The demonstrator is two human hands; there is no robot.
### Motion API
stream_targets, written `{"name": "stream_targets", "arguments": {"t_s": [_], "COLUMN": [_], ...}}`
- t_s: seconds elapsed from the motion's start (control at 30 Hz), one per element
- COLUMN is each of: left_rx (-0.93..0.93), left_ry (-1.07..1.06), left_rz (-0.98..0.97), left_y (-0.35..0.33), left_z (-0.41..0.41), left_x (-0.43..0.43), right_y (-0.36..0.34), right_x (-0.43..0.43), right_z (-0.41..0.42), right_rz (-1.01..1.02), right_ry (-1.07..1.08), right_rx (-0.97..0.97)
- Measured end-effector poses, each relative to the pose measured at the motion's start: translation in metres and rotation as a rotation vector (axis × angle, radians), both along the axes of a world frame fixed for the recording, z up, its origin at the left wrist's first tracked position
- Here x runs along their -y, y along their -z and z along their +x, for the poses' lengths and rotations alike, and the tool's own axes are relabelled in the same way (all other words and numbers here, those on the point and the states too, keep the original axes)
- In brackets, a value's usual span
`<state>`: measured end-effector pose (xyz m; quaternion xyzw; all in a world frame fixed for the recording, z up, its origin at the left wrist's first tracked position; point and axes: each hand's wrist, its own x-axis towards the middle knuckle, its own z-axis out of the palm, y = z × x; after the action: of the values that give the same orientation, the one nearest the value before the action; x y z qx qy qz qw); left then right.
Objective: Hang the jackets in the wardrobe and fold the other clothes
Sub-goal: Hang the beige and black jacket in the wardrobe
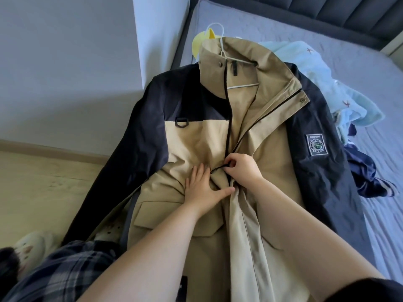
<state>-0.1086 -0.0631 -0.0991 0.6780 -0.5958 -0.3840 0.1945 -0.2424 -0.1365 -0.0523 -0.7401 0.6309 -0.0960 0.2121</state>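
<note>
Jacket (196,149) on bed (381,105) beside heaped clothes (349,110); left hand (202,188) flat on it, right hand (242,168) pinching zipper pull (220,167).

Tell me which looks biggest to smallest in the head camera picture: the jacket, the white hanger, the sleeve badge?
1. jacket, fills most of the view
2. white hanger, partly hidden inside the collar
3. sleeve badge

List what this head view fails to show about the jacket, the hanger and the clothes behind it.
- Hanger: the jacket collar covers its shoulders.
- Zipper slider: the right hand pinches over it, the left hand presses beside it.
- Sleeve patch: lettering too small to read.
- Jacket hem: behind the forearms, cut off by the bottom edge.
- Light blue cloth and yellow item: mostly behind the jacket.
</note>
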Motion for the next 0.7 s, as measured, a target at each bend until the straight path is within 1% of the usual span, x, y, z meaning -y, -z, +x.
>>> {"name": "stream_targets", "arguments": {"t_s": [0.07, 0.17, 0.23, 0.37, 0.47, 0.6, 0.7], "left_rx": [0.029, 0.079, 0.114, 0.200, 0.275, 0.352, 0.351], "left_ry": [0.005, 0.023, 0.028, -0.002, 0.014, 0.065, 0.067], "left_rz": [0.018, 0.038, 0.038, -0.012, -0.046, -0.086, -0.135], "left_y": [0.000, -0.002, -0.002, -0.002, 0.001, 0.006, 0.010], "left_z": [-0.001, -0.004, -0.005, -0.011, -0.012, -0.005, -0.004], "left_x": [0.002, 0.003, 0.003, -0.001, -0.003, -0.001, -0.002], "right_y": [0.005, 0.008, 0.009, 0.013, 0.017, 0.017, 0.015], "right_x": [0.000, 0.000, -0.001, -0.007, -0.012, -0.018, -0.027], "right_z": [0.001, -0.001, -0.002, 0.006, 0.012, 0.009, 0.005], "right_rz": [0.007, 0.027, 0.029, -0.016, -0.055, -0.072, -0.054], "right_ry": [0.047, 0.168, 0.233, 0.344, 0.434, 0.591, 0.631], "right_rx": [0.065, 0.239, 0.319, 0.402, 0.450, 0.625, 0.703]}}
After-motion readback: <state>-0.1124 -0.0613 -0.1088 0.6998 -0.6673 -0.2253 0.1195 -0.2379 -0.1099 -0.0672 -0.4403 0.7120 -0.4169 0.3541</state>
